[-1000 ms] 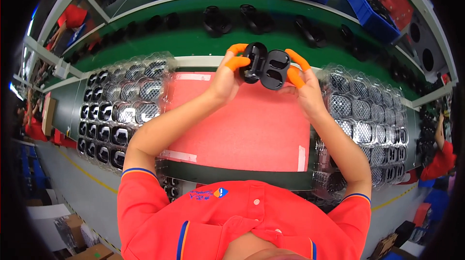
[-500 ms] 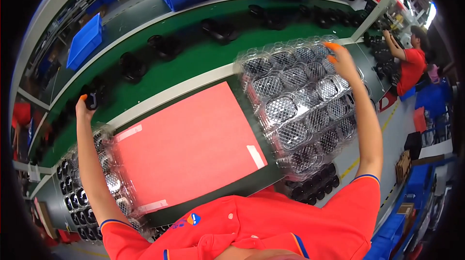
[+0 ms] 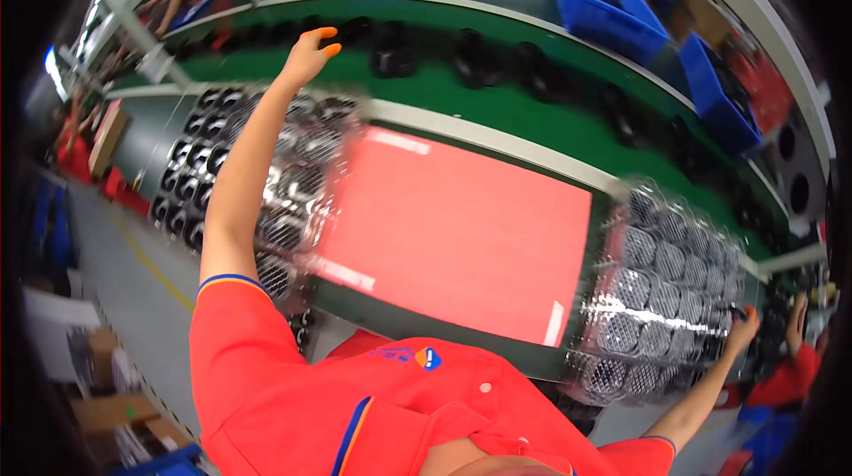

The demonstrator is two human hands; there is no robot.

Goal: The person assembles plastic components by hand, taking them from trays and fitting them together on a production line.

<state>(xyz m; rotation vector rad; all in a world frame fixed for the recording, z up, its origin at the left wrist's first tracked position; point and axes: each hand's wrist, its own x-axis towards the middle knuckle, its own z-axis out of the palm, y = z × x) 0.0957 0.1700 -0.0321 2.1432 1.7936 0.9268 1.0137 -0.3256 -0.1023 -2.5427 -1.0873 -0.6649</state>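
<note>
My left hand, with orange finger covers, reaches over the green conveyor belt. Its thumb and forefinger are apart with nothing between them, close to a black part on the belt. At the far right, my right hand is beside the outer edge of a stack of clear plastic trays with rounded pockets. Its fingers look drawn together at a small dark piece, too blurred to name. A second clear tray stack lies partly behind my left forearm.
A red mat with white tape lies between the tray stacks. Several curved black parts rest along the belt. Blue bins stand beyond it. Another person's hand is close to my right hand. Black parts fill a tray at left.
The view has swung round, so the mat and trays appear turned. My left hand is away from the black part it was at. My right hand is now lower, by the right tray edge.
</note>
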